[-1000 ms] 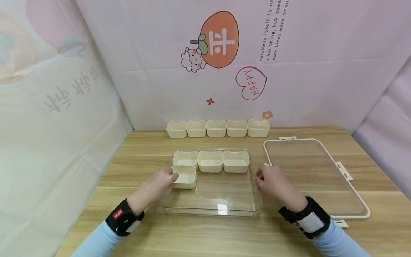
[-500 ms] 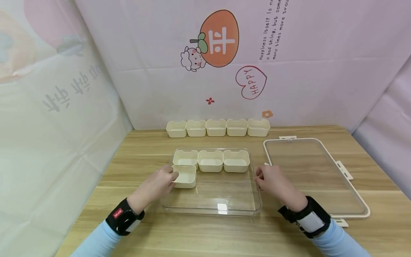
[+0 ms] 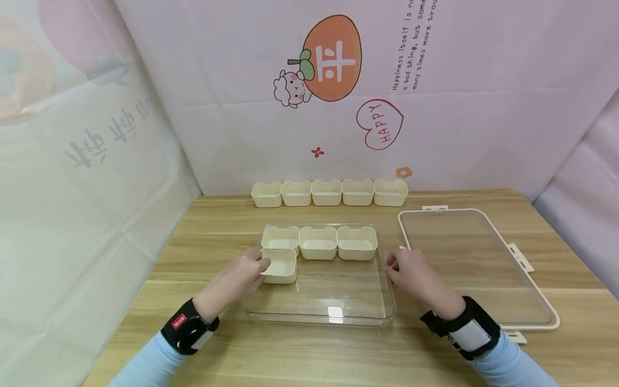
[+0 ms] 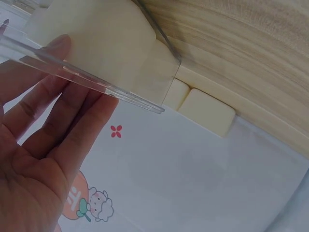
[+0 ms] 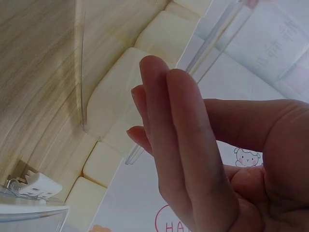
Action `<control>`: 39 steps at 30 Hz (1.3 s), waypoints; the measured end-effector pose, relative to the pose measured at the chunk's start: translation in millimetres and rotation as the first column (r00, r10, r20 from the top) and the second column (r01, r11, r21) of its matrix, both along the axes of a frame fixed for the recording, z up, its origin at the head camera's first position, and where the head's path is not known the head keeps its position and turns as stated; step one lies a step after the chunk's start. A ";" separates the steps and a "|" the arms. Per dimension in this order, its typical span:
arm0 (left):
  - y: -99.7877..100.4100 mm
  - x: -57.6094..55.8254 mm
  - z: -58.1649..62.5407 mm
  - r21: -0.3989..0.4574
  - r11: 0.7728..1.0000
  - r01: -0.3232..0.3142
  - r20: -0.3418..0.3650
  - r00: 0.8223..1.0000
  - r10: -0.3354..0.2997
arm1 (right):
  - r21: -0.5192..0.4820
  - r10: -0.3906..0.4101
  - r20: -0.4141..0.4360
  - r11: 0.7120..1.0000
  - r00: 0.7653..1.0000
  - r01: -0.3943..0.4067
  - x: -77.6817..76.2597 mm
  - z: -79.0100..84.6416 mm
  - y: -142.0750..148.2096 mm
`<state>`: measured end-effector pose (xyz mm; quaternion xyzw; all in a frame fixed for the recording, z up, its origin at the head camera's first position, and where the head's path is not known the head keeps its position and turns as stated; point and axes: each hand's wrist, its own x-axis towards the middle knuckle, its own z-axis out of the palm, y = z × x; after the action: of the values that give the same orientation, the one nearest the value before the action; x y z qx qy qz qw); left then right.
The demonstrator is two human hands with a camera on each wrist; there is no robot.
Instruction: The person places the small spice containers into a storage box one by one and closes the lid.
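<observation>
On the left of the wooden table (image 3: 198,255), a light-blue sleeve (image 3: 147,363) and a black wrist strap (image 3: 189,327) are worn behind the left hand (image 3: 235,279). By the curled fingers of this hand, the left rim of the front cream bin (image 3: 281,269) is pinched. The bin is seated in the left part of a clear tray (image 3: 338,293), just in front of a row of three cream bins (image 3: 318,244) set side by side along the tray's back. Behind the tray, five more bins (image 3: 326,194) are lined up near the printed cloth (image 3: 232,70). At the tray's right wall the right hand (image 3: 418,274) is placed, its fingertips brought close to the rim; whether the wall is pinched or merely touched cannot be told. Farther right, beside the tray, a clear panel (image 3: 476,263) is laid on the table, edged by a white frame and fitted with white clips (image 3: 520,258).
</observation>
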<state>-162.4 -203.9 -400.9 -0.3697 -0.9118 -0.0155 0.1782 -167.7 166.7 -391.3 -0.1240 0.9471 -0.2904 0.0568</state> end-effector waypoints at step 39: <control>-0.1 -2.2 7.9 -0.058 0.998 -0.010 0.120 0.993 0.017 | 0.011 0.007 -0.018 1.000 1.000 -0.007 -0.1 0.4 1.4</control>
<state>-164.6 -204.0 -393.0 -0.3669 -0.9234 -0.0105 0.1122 -167.8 168.1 -390.9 -0.1297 0.9487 -0.2839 0.0498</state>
